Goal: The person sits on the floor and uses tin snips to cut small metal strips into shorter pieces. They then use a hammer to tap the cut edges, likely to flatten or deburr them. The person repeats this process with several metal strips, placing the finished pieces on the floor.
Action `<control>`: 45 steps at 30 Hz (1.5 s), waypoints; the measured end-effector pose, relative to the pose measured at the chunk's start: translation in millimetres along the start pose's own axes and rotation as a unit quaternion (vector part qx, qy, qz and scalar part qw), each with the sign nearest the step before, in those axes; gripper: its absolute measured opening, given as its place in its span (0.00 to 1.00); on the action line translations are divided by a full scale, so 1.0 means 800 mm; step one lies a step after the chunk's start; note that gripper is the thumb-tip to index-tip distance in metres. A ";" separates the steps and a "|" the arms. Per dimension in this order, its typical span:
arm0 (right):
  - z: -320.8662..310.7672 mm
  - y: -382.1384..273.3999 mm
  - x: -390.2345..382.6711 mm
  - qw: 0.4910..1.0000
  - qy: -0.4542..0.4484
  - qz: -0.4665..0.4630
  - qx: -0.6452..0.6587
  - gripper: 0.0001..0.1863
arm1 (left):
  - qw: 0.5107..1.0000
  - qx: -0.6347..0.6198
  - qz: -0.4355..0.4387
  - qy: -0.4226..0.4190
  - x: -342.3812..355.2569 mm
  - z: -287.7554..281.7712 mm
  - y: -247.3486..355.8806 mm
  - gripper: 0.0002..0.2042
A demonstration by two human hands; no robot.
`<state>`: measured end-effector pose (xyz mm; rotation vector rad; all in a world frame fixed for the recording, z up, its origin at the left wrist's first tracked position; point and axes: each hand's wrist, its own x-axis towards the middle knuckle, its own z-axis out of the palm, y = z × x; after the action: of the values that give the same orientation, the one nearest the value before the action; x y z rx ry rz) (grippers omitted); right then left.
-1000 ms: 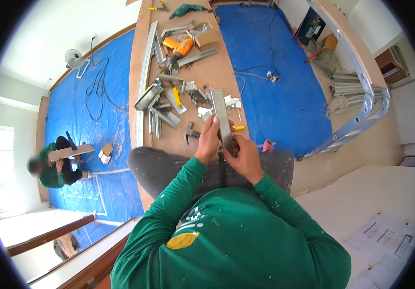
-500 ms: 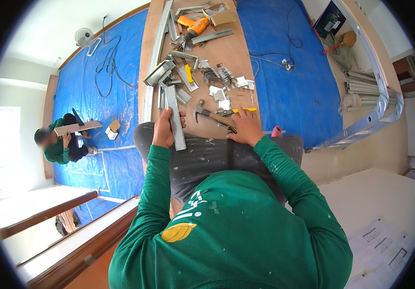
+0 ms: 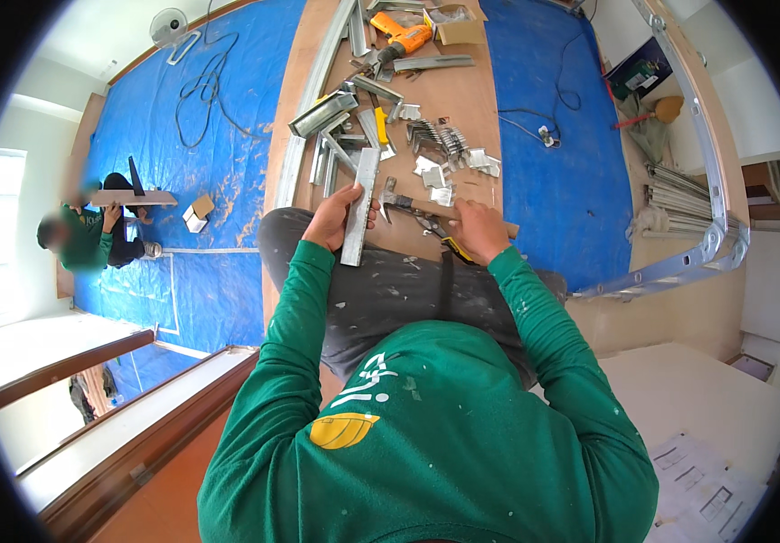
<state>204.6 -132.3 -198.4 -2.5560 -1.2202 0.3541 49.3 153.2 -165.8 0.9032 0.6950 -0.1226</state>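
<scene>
My left hand is closed around a short galvanized metal channel, which stands tilted above my lap. My right hand grips the wooden handle of a claw hammer; its head points left, close to the channel. Below that hand lies a tool with yellow and black handles, partly hidden. Cut metal channel pieces are heaped on the plywood board in front of me, a yellow-handled tool among them. Several small metal brackets sit right of the heap.
An orange power drill and an open cardboard box lie farther up the board. Blue sheeting covers the floor, with a cable on it. A co-worker holds a board at left. A ladder stands at right.
My right hand has taken hold of the hammer handle, which it was beside before. My left hand has brought the channel rightward, nearer the hammer head, and turned it.
</scene>
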 end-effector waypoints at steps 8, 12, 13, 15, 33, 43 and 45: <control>-0.004 0.026 0.052 1.000 0.008 0.001 0.016 0.16 | 1.000 -0.003 0.009 -0.027 0.003 0.001 0.003 0.16; 0.005 0.031 0.064 0.999 0.033 -0.012 0.026 0.19 | 0.999 -0.028 0.011 -0.032 0.004 -0.008 -0.003 0.18; 0.007 0.033 0.063 0.999 0.036 -0.001 0.027 0.19 | 0.999 -0.037 0.013 -0.032 0.004 -0.010 -0.006 0.18; 0.024 0.050 0.052 0.998 0.050 0.019 0.038 0.22 | 0.999 -0.039 -0.015 -0.011 0.016 -0.007 -0.010 0.18; -0.105 -0.020 0.058 0.980 0.049 -0.045 0.187 0.17 | 0.999 -0.020 -0.006 -0.041 0.030 -0.010 -0.018 0.16; -0.342 -0.175 -0.016 0.856 0.265 -0.363 0.257 0.15 | 0.999 -0.038 -0.005 -0.034 0.034 -0.018 -0.028 0.15; -0.429 -0.163 -0.060 0.790 0.221 -0.518 0.241 0.18 | 0.999 -0.021 -0.016 -0.046 0.037 -0.005 -0.018 0.15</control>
<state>198.5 -143.1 171.2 -1.1542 -1.7845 -0.1727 64.7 152.6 -195.3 0.8414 0.6247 -0.1753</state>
